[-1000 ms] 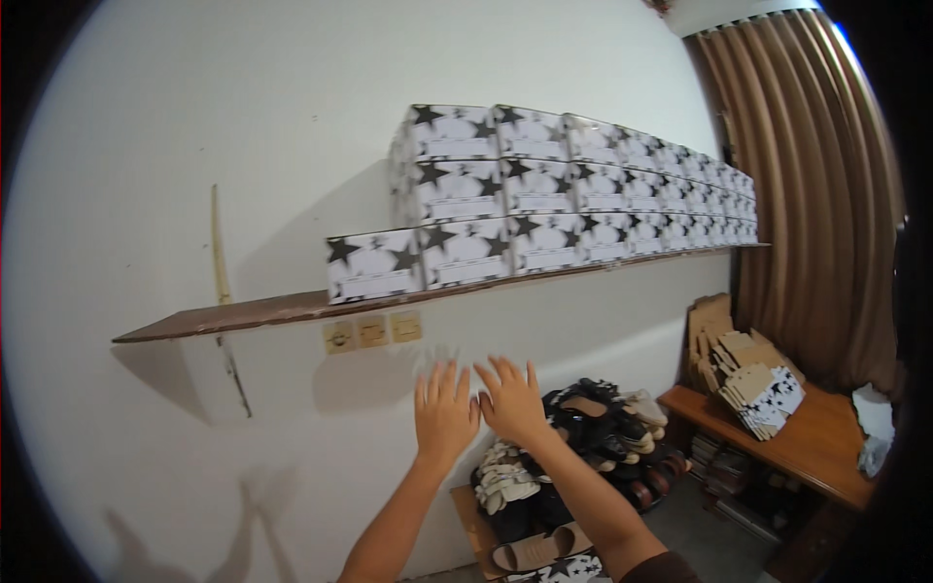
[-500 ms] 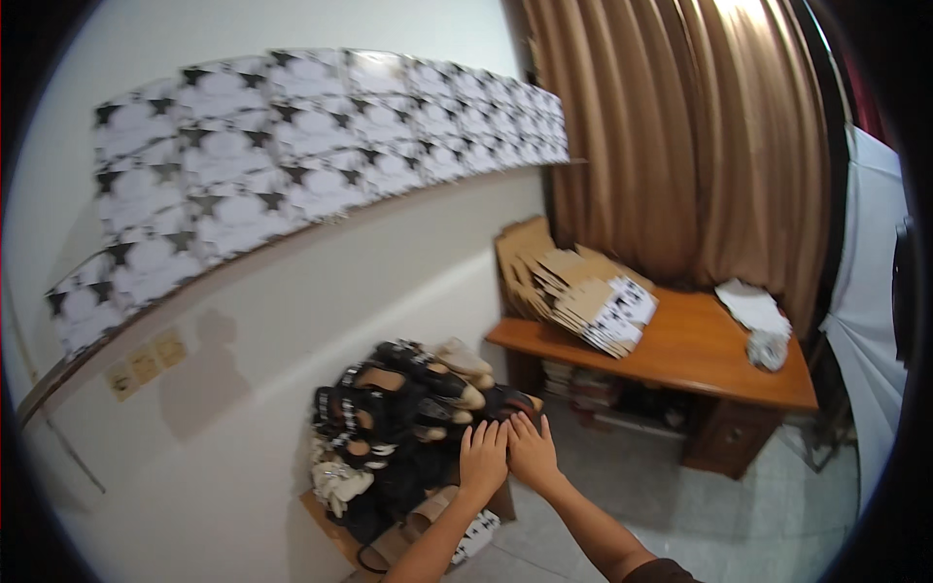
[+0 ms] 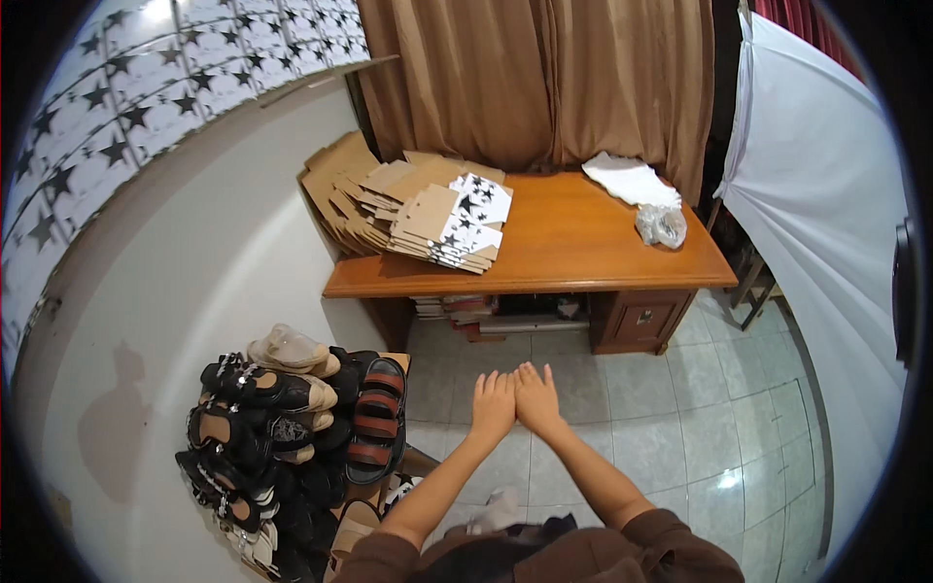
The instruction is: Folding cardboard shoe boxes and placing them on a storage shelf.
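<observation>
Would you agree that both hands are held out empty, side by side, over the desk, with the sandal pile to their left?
Not quite: the head view shows the left hand and right hand over the tiled floor, short of the desk. The sandal pile is indeed left.

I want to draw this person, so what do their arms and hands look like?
Both forearms are bare, with brown sleeves pushed up near the elbows. The left hand and right hand are bare too: no gloves, and no rings, watch or bracelets that I can see.

Your left hand (image 3: 493, 406) and right hand (image 3: 535, 398) are bare, forearms uncovered; dark brown sleeves are bunched up past the elbows.
</observation>
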Demonstrator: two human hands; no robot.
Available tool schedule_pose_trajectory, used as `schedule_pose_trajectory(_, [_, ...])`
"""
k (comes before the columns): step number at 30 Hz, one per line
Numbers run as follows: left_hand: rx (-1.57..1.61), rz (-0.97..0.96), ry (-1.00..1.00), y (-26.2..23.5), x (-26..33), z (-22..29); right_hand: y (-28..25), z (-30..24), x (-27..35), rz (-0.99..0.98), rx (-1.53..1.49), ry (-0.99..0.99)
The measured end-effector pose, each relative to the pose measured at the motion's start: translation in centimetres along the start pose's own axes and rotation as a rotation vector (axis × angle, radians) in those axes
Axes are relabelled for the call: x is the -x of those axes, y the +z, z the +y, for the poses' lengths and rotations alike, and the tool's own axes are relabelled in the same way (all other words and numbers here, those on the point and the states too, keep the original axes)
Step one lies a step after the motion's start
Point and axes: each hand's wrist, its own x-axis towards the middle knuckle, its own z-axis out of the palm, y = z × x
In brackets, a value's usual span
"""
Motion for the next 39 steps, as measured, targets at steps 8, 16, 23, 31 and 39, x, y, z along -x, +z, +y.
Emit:
schedule_pose_trajectory(8, [0.026,-0.057,0.145,7.6,-9.8,-4.0,5.0,5.7,-7.8,-0.021,0.026,0.213])
schedule_pose_trajectory(16, [0.068,-0.125,0.144,11.7,-15.9,-6.5,8.5,9.5,-13.5,-0.107,-0.073,0.297])
schedule_pose_trajectory(23, [0.086,-0.146,0.041,17.8,-21.8,-9.6,13.2,14.1,-20.6,-0.125,-0.160,0.205])
schedule_pose_trajectory(31, [0.084,-0.200,-0.065,24.4,-27.6,-12.6,18.7,19.5,-27.4,-0.219,-0.230,0.073])
schedule_pose_trajectory(39, [0.089,-0.214,-0.157,28.3,-33.6,-17.2,21.5,22.6,-35.3,-0.211,-0.399,0.051])
